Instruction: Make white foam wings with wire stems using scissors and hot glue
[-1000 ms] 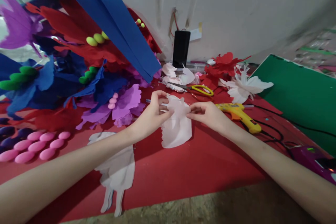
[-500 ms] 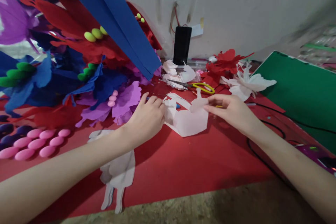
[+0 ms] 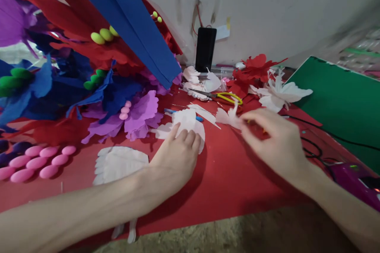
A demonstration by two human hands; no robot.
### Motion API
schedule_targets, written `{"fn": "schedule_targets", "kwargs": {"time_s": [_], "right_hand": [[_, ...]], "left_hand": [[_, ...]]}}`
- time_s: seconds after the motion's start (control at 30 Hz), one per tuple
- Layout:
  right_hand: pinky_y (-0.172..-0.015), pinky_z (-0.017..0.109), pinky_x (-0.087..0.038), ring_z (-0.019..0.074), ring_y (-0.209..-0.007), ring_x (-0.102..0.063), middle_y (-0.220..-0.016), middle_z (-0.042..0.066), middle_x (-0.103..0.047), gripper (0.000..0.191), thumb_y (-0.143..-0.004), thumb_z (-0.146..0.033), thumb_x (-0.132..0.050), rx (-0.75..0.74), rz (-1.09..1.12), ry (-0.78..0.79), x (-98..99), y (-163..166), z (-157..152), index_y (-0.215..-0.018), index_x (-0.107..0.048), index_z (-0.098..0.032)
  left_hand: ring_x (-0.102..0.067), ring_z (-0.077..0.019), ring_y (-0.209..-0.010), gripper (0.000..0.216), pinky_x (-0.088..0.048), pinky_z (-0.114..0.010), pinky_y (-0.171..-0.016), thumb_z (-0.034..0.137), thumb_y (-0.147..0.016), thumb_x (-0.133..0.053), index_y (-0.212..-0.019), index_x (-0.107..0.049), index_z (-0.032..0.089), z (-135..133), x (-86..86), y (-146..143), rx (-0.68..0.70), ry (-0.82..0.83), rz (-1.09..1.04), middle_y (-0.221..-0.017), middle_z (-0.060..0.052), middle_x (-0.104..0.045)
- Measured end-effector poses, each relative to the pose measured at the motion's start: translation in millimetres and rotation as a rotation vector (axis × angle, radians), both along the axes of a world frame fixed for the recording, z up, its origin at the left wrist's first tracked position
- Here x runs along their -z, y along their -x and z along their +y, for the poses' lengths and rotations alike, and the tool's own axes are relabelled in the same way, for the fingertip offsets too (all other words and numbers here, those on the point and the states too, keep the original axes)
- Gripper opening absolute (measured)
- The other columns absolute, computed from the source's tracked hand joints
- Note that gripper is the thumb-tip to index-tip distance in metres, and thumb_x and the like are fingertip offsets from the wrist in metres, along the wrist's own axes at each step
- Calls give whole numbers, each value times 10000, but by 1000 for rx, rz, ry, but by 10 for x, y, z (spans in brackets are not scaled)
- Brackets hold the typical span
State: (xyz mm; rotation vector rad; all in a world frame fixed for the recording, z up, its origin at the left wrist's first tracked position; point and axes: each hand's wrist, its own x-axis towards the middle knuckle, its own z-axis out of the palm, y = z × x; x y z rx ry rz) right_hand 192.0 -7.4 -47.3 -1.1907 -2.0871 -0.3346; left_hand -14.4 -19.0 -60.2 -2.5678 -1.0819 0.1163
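Note:
My left hand (image 3: 179,152) rests low over the red table top with its fingers curled onto a white scallop-edged cut-out (image 3: 185,116), paper or thin foam. Part of that cut-out lies under the hand, hidden. To the right, my right hand (image 3: 274,144) pinches a smaller white petal-like piece (image 3: 228,118) between thumb and finger; it is slightly blurred. Between the two, a blue pen-like stick (image 3: 199,119) and narrow white scraps (image 3: 203,112) lie on the table. Beneath my left forearm is a stack of white cut-outs (image 3: 118,162) with scalloped edges, partly covered.
Yellow-handled scissors (image 3: 230,98) lie behind the hands, near a propped black phone (image 3: 206,49). Blue, red and purple flowers (image 3: 142,114) crowd the left, with pink ovals (image 3: 37,160). At right are a white flower (image 3: 282,91), a green board (image 3: 338,102), cables and a purple device (image 3: 353,182).
My hands have moved apart. The left came nearer with the larger white cut-out; the right shifted right and nearer with the small white piece, which is now separate.

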Motion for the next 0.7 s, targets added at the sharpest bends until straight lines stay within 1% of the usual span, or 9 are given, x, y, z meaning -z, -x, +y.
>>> {"fn": "schedule_targets", "kwargs": {"time_s": [0.03,0.1,0.23,0.33,0.43,0.57,0.63,0.7], "right_hand": [[-630,246,-440,131,-681,-575,-741,42,-650,107,-791,-99,-502,-72,-66,-63,56,60,-57,-765,-586,-160],[-634,255,-427,137,-679,-552,-750,54,-655,145,-790,-62,-481,-175,-176,-116,172,170,-157,-761,-600,-138],[-587,268,-371,144,-628,-483,-685,52,-622,223,-816,-70,-430,-267,-284,-62,347,297,-265,-725,-627,-120],[-567,273,-337,144,-616,-459,-668,48,-605,243,-818,-56,-416,-284,-300,-29,410,337,-300,-722,-631,-117],[-565,267,-337,136,-615,-464,-653,34,-594,237,-830,-71,-415,-327,-252,40,431,385,-345,-720,-617,-128],[-579,229,-385,109,-625,-508,-657,5,-603,194,-859,-251,-489,-433,-72,243,376,414,-366,-723,-584,-150],[-589,213,-402,98,-632,-532,-681,6,-621,181,-854,-256,-498,-414,-31,274,315,375,-313,-733,-585,-154],[-608,205,-413,92,-642,-555,-705,11,-638,169,-852,-200,-476,-319,-19,301,246,303,-218,-742,-595,-156]], "left_hand": [[-598,-246,-948,361,-404,-454,-966,116,-815,-453,-1157,-569,94,-36,14,-4,-6,7,26,-1069,-110,-646],[-588,-252,-987,374,-399,-455,-973,89,-812,-431,-1163,-558,85,-71,49,11,-29,18,63,-1112,-126,-626],[-587,-256,-1001,412,-411,-452,-952,70,-809,-405,-1205,-520,69,-32,101,76,-77,-23,77,-1116,-141,-617],[-606,-250,-931,420,-433,-427,-915,55,-772,-422,-1175,-538,51,23,106,106,-71,-90,87,-1019,-137,-648],[-617,-244,-864,389,-443,-405,-881,47,-746,-433,-1105,-582,61,79,101,122,-83,-112,90,-922,-120,-664],[-610,-277,-883,365,-429,-428,-875,58,-730,-464,-1070,-596,56,123,95,133,-111,-134,88,-937,-141,-659],[-601,-279,-887,352,-416,-444,-888,76,-732,-477,-1062,-600,58,104,89,123,-75,-125,59,-953,-140,-654],[-592,-271,-882,319,-402,-456,-902,96,-752,-475,-1042,-608,73,47,91,101,25,-85,-20,-966,-127,-652]]}}
